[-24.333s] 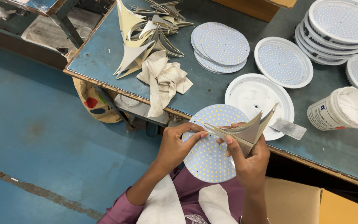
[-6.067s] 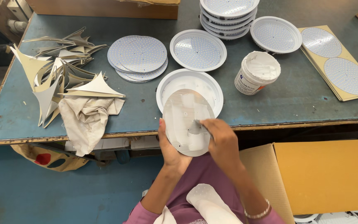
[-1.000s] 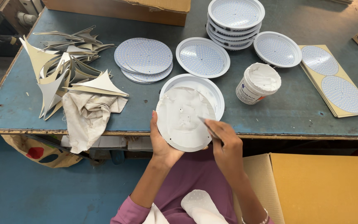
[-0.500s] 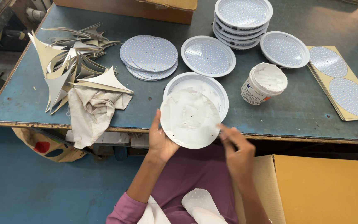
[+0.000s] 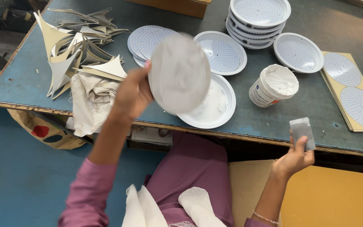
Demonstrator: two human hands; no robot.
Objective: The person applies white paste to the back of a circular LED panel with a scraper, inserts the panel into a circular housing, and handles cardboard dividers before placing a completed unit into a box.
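Observation:
My left hand (image 5: 133,94) holds a round white disc (image 5: 179,73) by its left edge, raised and tilted above the table, its paste-smeared side toward me and blurred by motion. Right under it lies an open white round tray (image 5: 215,111) smeared with white paste. My right hand (image 5: 295,157) is off to the right near the table's front edge and grips a small flat grey scraper (image 5: 302,132). An open tub of white paste (image 5: 274,85) stands between the tray and that hand.
The blue table (image 5: 22,80) holds a heap of cardboard offcuts (image 5: 74,46) and a crumpled cloth (image 5: 91,103) at left, dotted discs (image 5: 148,40), filled trays (image 5: 223,52) and a tray stack (image 5: 259,17) behind, a card sheet with discs (image 5: 356,94) right. A yellow box (image 5: 328,197) sits below.
My left hand has lifted the disc off the tray and swung it up and left. My right hand has left the disc and moved right with the scraper.

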